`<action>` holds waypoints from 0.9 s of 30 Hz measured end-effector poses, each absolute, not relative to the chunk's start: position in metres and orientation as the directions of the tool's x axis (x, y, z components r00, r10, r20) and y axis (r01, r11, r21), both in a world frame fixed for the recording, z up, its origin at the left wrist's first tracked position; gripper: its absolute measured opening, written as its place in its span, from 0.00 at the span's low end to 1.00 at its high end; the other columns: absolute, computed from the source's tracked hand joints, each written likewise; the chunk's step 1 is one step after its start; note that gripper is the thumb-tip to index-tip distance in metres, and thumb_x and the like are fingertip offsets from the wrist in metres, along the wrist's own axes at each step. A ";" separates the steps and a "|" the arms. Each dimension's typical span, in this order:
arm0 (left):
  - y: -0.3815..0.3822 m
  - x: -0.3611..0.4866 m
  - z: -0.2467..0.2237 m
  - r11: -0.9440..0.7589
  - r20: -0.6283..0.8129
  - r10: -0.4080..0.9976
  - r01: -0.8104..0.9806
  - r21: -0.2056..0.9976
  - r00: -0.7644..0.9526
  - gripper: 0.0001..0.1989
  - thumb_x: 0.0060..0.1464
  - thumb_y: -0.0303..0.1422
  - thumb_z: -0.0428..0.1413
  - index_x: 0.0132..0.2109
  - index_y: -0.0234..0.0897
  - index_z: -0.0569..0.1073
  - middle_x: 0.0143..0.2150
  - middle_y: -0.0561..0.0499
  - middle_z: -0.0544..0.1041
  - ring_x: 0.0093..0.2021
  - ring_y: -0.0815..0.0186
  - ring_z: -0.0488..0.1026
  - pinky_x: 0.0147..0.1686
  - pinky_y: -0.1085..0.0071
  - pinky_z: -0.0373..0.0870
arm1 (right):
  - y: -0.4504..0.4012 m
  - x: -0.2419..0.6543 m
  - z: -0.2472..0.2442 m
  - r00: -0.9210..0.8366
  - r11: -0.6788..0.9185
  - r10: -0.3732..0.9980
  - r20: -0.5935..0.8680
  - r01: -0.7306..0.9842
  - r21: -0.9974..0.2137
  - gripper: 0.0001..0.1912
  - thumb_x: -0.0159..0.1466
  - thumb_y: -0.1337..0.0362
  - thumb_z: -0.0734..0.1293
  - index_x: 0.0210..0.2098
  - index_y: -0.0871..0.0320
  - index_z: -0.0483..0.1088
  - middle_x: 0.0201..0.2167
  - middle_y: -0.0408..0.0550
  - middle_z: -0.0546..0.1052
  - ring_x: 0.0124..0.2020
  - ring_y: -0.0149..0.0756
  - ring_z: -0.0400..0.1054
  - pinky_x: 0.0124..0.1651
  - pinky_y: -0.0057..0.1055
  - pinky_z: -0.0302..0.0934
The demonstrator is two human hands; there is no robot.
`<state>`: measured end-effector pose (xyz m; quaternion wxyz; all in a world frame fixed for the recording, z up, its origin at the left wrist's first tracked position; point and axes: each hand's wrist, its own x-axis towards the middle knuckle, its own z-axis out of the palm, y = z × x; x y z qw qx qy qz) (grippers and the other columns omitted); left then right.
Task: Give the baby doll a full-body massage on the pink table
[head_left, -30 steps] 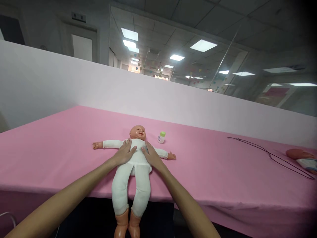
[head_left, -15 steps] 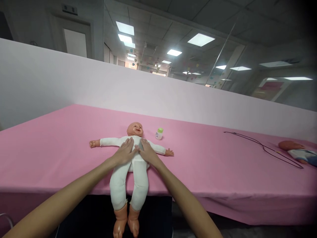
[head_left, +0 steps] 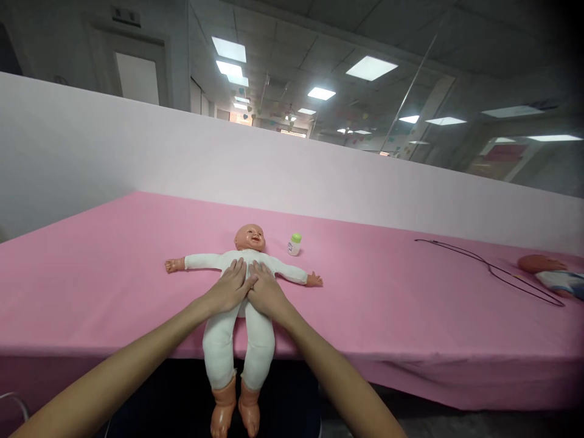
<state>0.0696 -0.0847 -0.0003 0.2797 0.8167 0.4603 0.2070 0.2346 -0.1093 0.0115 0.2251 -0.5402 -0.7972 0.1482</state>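
A baby doll (head_left: 261, 347) in a white cloth body lies on its back, its arms spread and its bare feet hanging past the table's front edge. My left hand (head_left: 229, 287) rests flat on the doll's torso, on the left side of the view. Beside it, my right hand (head_left: 267, 291) lies on the other half of the torso. The fingers of both hands are stretched toward the doll's head, and the thumbs meet near the middle. Part of the belly is hidden under my palms. Neither hand grips anything.
A small bottle with a green cap (head_left: 294, 244) stands right of the doll's head. Farther right lie a thin black cable (head_left: 488, 266) and a second doll (head_left: 542, 266), cut off by the view's edge. A pink cloth (head_left: 387, 304) covers the table; a white partition (head_left: 274, 164) rises behind.
Both hands have slid down the doll's torso a little, away from its neck and closer together. More of the upper chest shows. The doll stays in place.
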 end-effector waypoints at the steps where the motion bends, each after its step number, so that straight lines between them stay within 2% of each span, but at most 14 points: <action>1: -0.084 0.075 0.002 -0.445 0.101 0.857 0.629 0.638 0.505 0.50 0.68 0.62 0.34 0.79 0.24 0.47 0.81 0.35 0.38 0.80 0.51 0.30 0.77 0.50 0.34 | -0.108 0.233 0.013 -0.338 0.390 0.921 0.194 0.792 -0.470 0.35 0.70 0.64 0.58 0.75 0.71 0.56 0.77 0.62 0.53 0.80 0.50 0.40 0.80 0.48 0.31; 3: -0.077 0.079 0.002 -0.473 0.132 0.846 0.613 0.633 0.517 0.46 0.69 0.60 0.33 0.79 0.28 0.50 0.81 0.37 0.42 0.81 0.52 0.32 0.77 0.50 0.35 | -0.105 0.234 0.019 -0.331 0.376 0.926 0.179 0.797 -0.472 0.37 0.70 0.64 0.58 0.76 0.72 0.53 0.78 0.63 0.51 0.80 0.48 0.39 0.80 0.46 0.32; 5: -0.065 0.076 -0.001 -0.484 0.164 0.846 0.605 0.632 0.507 0.44 0.70 0.59 0.34 0.78 0.30 0.51 0.81 0.39 0.43 0.81 0.52 0.34 0.77 0.49 0.37 | -0.103 0.237 0.024 -0.263 0.318 0.948 0.179 0.792 -0.521 0.39 0.71 0.58 0.60 0.76 0.71 0.51 0.78 0.63 0.49 0.80 0.48 0.40 0.80 0.47 0.35; 8: -0.047 0.060 -0.012 -0.418 0.173 0.893 0.620 0.664 0.416 0.45 0.69 0.60 0.36 0.78 0.29 0.50 0.81 0.37 0.42 0.81 0.49 0.35 0.77 0.49 0.39 | -0.104 0.241 0.028 -0.179 0.252 0.967 0.181 0.769 -0.587 0.44 0.72 0.46 0.61 0.77 0.68 0.51 0.78 0.62 0.50 0.80 0.50 0.41 0.80 0.48 0.36; 10: -0.042 0.049 -0.020 -0.357 0.151 0.921 0.623 0.696 0.359 0.48 0.69 0.61 0.37 0.79 0.27 0.47 0.80 0.34 0.40 0.80 0.48 0.36 0.77 0.49 0.39 | -0.109 0.241 0.028 -0.153 0.230 0.973 0.175 0.753 -0.616 0.43 0.73 0.44 0.61 0.77 0.65 0.52 0.79 0.59 0.50 0.80 0.50 0.41 0.80 0.49 0.36; 16: -0.063 0.028 -0.025 -0.327 0.075 0.912 0.603 0.728 0.404 0.47 0.69 0.61 0.38 0.80 0.30 0.43 0.80 0.38 0.36 0.80 0.48 0.35 0.77 0.50 0.42 | -0.139 0.235 0.022 -0.167 0.211 0.978 0.129 0.754 -0.623 0.41 0.73 0.46 0.61 0.77 0.64 0.52 0.79 0.57 0.47 0.80 0.50 0.37 0.80 0.49 0.35; 19: -0.082 0.035 -0.010 -0.353 0.052 0.882 0.583 0.732 0.469 0.43 0.70 0.59 0.35 0.80 0.34 0.48 0.81 0.42 0.39 0.80 0.49 0.36 0.77 0.49 0.44 | -0.142 0.233 0.019 -0.240 0.308 0.951 0.192 0.742 -0.595 0.35 0.74 0.53 0.58 0.76 0.62 0.56 0.78 0.55 0.53 0.79 0.46 0.44 0.80 0.49 0.39; 22: -0.091 0.056 0.008 -0.460 0.112 0.815 0.517 0.722 0.568 0.41 0.71 0.58 0.33 0.80 0.38 0.49 0.81 0.47 0.41 0.80 0.54 0.36 0.78 0.53 0.42 | -0.122 0.234 0.018 -0.287 0.405 0.913 0.288 0.709 -0.578 0.32 0.72 0.61 0.58 0.74 0.59 0.59 0.76 0.54 0.60 0.78 0.44 0.50 0.79 0.49 0.41; 24: -0.087 0.071 0.015 -0.513 0.156 0.796 0.514 0.688 0.585 0.43 0.71 0.58 0.34 0.80 0.35 0.45 0.81 0.45 0.41 0.81 0.54 0.37 0.78 0.52 0.40 | -0.101 0.236 0.018 -0.289 0.423 0.904 0.316 0.717 -0.554 0.33 0.71 0.63 0.58 0.74 0.60 0.59 0.76 0.55 0.60 0.78 0.44 0.50 0.79 0.49 0.40; 27: -0.067 0.081 0.011 -0.522 0.172 0.816 0.576 0.629 0.551 0.44 0.71 0.57 0.34 0.80 0.30 0.46 0.81 0.41 0.42 0.81 0.51 0.35 0.77 0.48 0.36 | -0.079 0.239 0.019 -0.219 0.346 0.932 0.288 0.774 -0.530 0.34 0.71 0.63 0.58 0.75 0.66 0.57 0.76 0.59 0.58 0.78 0.45 0.49 0.79 0.46 0.39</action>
